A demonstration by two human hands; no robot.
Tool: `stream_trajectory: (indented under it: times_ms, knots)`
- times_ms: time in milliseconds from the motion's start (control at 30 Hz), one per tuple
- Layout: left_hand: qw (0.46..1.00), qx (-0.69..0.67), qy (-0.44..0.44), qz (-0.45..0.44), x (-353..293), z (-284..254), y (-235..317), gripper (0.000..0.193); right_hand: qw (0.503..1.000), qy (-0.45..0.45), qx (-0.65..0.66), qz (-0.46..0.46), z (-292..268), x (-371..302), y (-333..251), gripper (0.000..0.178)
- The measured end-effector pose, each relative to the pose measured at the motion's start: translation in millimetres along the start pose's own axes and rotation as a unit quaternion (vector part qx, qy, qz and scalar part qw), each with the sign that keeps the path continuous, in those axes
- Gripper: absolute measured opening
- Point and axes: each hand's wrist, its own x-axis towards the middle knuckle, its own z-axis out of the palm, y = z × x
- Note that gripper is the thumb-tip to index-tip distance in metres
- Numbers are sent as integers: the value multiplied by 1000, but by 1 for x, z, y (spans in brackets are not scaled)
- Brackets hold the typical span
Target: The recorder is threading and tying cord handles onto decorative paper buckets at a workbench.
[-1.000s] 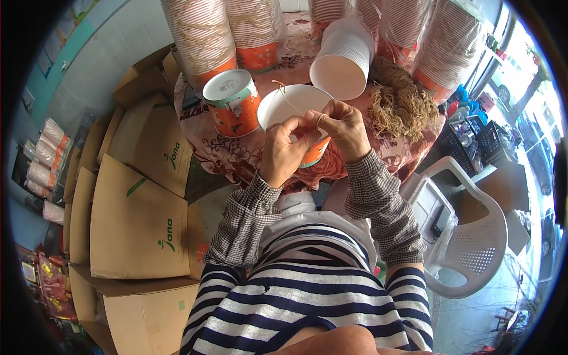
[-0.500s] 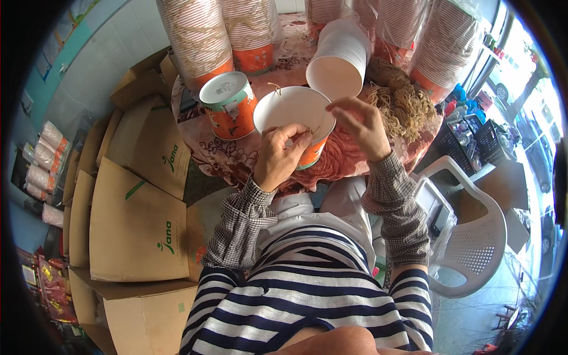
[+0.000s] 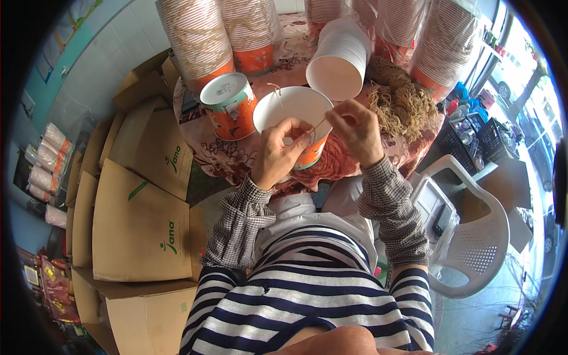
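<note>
Clock reference: open cup at dial centre, 12 o'clock away from the person.

The open cup [image 3: 290, 109] stands mouth-up near the bench's [image 3: 212, 155] 6 o'clock edge. The left hand [image 3: 278, 149], at 7 o'clock, pinches a thin string [image 3: 320, 125] between its fingers; the right hand [image 3: 361, 135], at 3 o'clock, has its fingers closed on the same strand.

Caution: a loose pinch could let the strand slip; a hard pull could tip the light cup toward 6 o'clock.

Clearances: an inverted cup [image 3: 226, 112] at 9 o'clock limits leftward movement. A nested white stack [image 3: 337, 74] lies close by at 1 o'clock. A tangled twine hank [image 3: 402, 109] at 3 o'clock could snag the right hand. Wrapped stacks [image 3: 198, 38] block 11 o'clock.
</note>
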Motion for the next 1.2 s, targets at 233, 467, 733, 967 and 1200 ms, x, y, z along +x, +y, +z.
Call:
stream_trajectory:
  times_ms: [233,467,733,967,1200]
  knots:
    - [987,-151,23,-41,-2,-3,9,11,926,-57,-270,-258,-13,-11,-38,8]
    - [978,-207,9,-39,-2,5,12,16,977,-57,-108,-172,10,-3,-37,11]
    - [980,-192,10,-42,-3,3,12,26,993,-110,28,-16,13,1,-26,14]
    - [985,-165,51,-19,-6,4,6,21,978,-150,140,35,12,-8,-15,14]
    - [991,-87,93,28,-6,12,-2,14,997,-77,27,-16,19,-18,-17,10]
